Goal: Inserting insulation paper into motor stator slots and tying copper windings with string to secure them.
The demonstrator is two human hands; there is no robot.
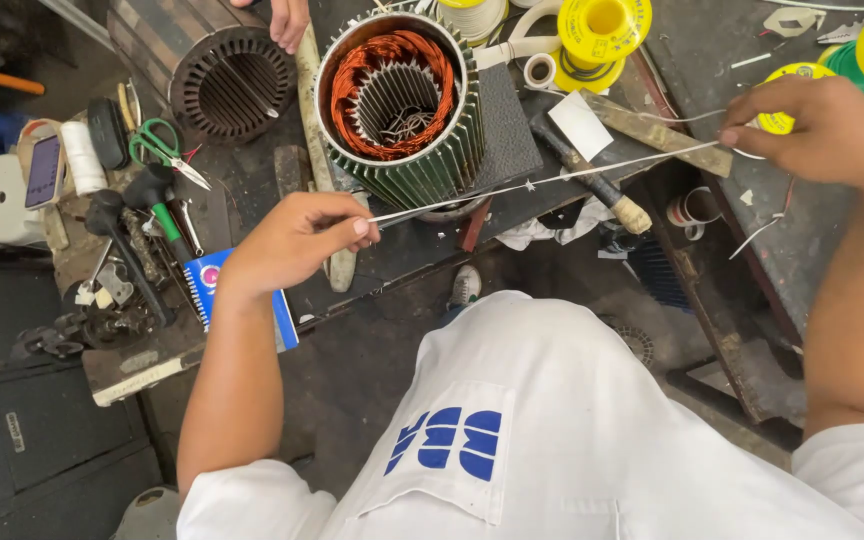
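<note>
One thin white string [542, 181] (taut)

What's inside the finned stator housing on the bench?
Inside the stator housing: copper windings around the slotted core, loose wire ends in the bore. The bottom of the bore is hidden.

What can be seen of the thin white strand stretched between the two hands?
The thin white strand looks like a slim sleeve or cord, pale and slightly knotted midway. It runs taut and nearly straight, rising from the left hand, which pinches one end between thumb and fingers, to the right hand, which grips the other. It passes just in front of the finned motor stator.
</note>
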